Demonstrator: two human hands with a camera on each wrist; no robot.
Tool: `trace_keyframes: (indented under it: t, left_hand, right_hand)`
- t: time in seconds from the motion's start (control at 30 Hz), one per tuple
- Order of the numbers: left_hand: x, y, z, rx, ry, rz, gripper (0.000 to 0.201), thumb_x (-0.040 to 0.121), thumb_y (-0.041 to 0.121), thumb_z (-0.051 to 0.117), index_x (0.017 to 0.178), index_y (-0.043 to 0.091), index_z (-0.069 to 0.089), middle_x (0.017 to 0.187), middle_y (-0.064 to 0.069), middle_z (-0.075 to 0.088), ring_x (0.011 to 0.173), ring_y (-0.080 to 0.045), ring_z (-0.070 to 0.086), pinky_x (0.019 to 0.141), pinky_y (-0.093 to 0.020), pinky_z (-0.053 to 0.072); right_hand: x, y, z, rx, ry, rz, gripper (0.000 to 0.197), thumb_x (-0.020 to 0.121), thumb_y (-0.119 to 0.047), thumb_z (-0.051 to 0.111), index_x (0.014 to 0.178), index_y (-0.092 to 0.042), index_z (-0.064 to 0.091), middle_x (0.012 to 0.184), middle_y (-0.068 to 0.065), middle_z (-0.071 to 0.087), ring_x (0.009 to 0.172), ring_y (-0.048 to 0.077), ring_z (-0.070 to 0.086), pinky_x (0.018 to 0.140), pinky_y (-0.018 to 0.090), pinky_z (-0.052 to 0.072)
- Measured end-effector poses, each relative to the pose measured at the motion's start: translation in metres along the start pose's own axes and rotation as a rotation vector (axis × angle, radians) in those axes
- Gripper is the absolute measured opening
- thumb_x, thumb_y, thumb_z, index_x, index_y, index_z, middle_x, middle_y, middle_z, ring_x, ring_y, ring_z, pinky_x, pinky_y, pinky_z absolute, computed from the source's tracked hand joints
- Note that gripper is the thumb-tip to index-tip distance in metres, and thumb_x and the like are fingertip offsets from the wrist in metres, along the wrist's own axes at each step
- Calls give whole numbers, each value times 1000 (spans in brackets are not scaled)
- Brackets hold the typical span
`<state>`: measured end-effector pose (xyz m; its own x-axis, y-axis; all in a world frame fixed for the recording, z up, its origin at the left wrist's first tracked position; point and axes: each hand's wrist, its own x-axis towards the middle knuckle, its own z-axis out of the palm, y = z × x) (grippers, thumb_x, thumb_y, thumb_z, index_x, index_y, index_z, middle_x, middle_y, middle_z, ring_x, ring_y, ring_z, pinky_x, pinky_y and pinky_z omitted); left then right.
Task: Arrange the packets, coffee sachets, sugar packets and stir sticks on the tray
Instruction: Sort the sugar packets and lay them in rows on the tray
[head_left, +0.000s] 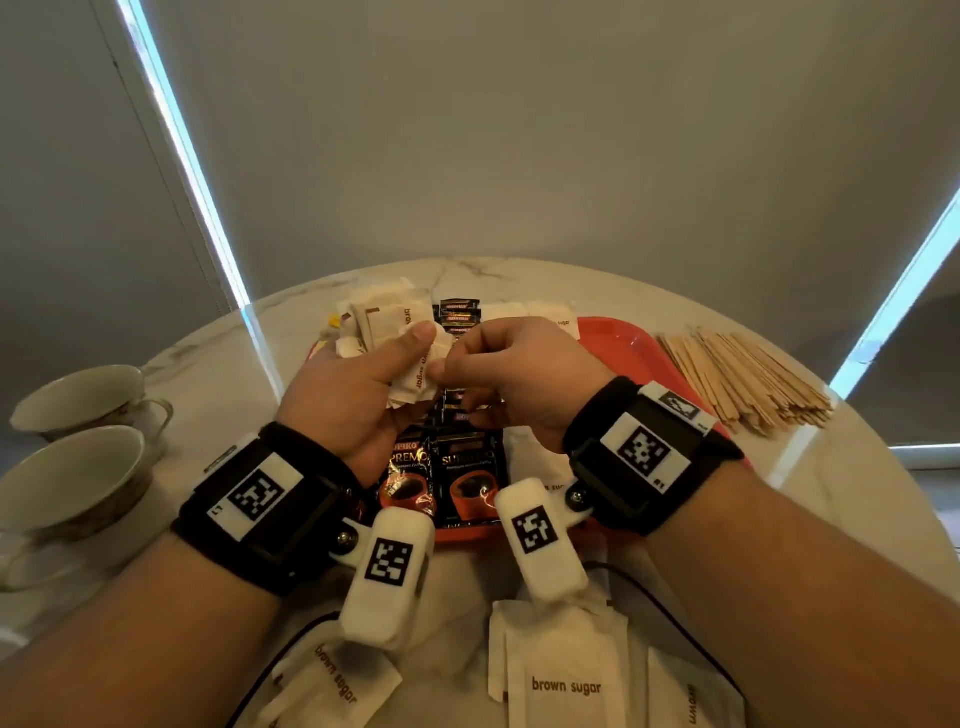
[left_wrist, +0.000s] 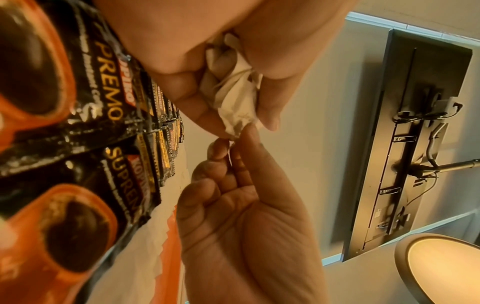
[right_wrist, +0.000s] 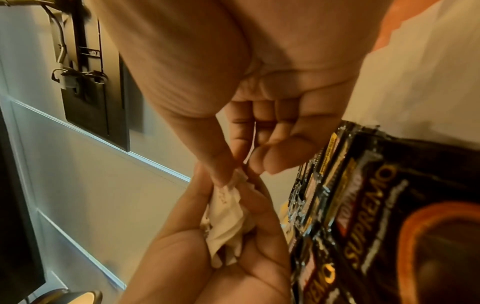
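Loose brown sugar packets (head_left: 566, 675) lie nearest the camera on the desk (head_left: 810, 467), just short of the red tray (head_left: 618, 338) and not yet on it. Above the tray's middle the left hand (head_left: 358, 384) holds a small bunch of sugar packets (head_left: 418, 374), its thumb and curled fingers (left_wrist: 192, 98) wrapped round them so that they fan out crumpled from the palm. The right hand (head_left: 519, 374) meets it there: its thumb and forefinger are pinched together on the free edge of one packet, the other fingers (right_wrist: 270, 160) curled loosely beside.

On the tray below the hands two rows of dark coffee sachets (head_left: 467, 478) run away from the camera, overlapping one another, with more white packets (head_left: 384, 312) heaped at the far left corner. Stir sticks (head_left: 748, 379) lie in a loose pile on the desk just beside the tray's right edge, off it. Two cups (head_left: 78, 431) stand well apart at the left.

The step in hand looks to be sorting sugar packets, drawing one from the bunch to lay it on the tray. The next move likely calls for a light pull while the left hand slackens just enough to release that packet alone, then setting it flat in a bare part of the tray. The near packets and the sticks remain to be gathered.
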<state>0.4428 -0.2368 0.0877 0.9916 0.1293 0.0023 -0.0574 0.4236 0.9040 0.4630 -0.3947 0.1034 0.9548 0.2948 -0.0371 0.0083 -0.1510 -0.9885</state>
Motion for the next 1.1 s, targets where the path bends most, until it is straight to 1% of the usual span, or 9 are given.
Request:
trace_keyframes:
  t: [0.13, 0.3, 0.4, 0.47, 0.57, 0.67, 0.83, 1.0, 1.1]
  left_hand:
    - [-2, 0, 4, -16, -40, 2, 19, 91, 13, 72, 110, 14, 70, 91, -5, 80, 77, -17, 78, 59, -28, 61]
    - [-2, 1, 1, 31, -67, 12, 33, 91, 5, 71, 123, 7, 67, 106, -15, 79, 94, -30, 78, 73, -40, 65]
    - [-1, 2, 0, 83, -74, 2, 34, 87, 1, 73, 119, 13, 67, 99, -10, 80, 86, -25, 79, 64, -32, 63]
    - [-2, 2, 0, 89, -58, -7, 33, 86, 1, 75, 116, 13, 69, 96, -8, 80, 81, -23, 78, 57, -26, 59]
    - [0, 3, -1, 43, 5, -2, 32, 87, 5, 75, 118, 10, 70, 98, -8, 80, 82, -22, 78, 56, -26, 58]
    - [3, 5, -1, -37, 62, 1, 37, 88, 4, 75, 123, 10, 67, 104, -12, 80, 90, -28, 79, 56, -28, 59]
    - [3, 7, 0, -107, 54, -22, 35, 89, -3, 72, 121, 7, 65, 98, -13, 80, 85, -29, 79, 56, -28, 61]
    - [5, 4, -1, -134, 40, -8, 48, 87, -2, 72, 133, 4, 61, 108, -16, 78, 87, -28, 79, 55, -27, 60]
    - [6, 4, -1, -172, 53, 2, 48, 87, -1, 72, 133, 2, 60, 108, -17, 78, 89, -29, 79, 56, -27, 60]
  right_hand:
    - [1, 1, 1, 90, 8, 7, 25, 83, -14, 83, 100, -11, 66, 84, 5, 70, 63, 13, 61, 61, 31, 57]
    - [2, -1, 1, 209, 64, -55, 9, 92, -11, 73, 95, -6, 66, 84, 10, 71, 69, 18, 68, 59, 29, 58]
    - [5, 1, 3, 211, 124, -115, 6, 95, -11, 70, 96, -5, 68, 82, 9, 71, 66, 16, 68, 57, 27, 55]
    - [6, 3, 4, 182, 131, -133, 12, 94, -16, 71, 98, -5, 70, 81, 8, 72, 64, 15, 68, 59, 29, 55]
    - [5, 4, 2, 148, 64, -95, 30, 91, -22, 76, 107, 2, 68, 79, 6, 69, 58, 11, 61, 57, 28, 52]
    - [5, 2, -2, 134, -3, -77, 19, 87, -11, 78, 102, -1, 70, 82, 9, 70, 61, 12, 61, 59, 26, 55]
    - [8, -1, -11, 201, 87, -124, 17, 85, -4, 78, 99, 3, 73, 90, 25, 70, 72, 23, 61, 62, 28, 56]
    - [11, 1, -12, 190, 203, -154, 17, 81, -10, 84, 89, 0, 72, 78, 14, 69, 59, 17, 56, 60, 32, 53]
    - [11, 1, -11, 223, 273, -147, 18, 86, -18, 81, 87, -5, 68, 69, 6, 65, 53, 12, 53, 55, 28, 52]
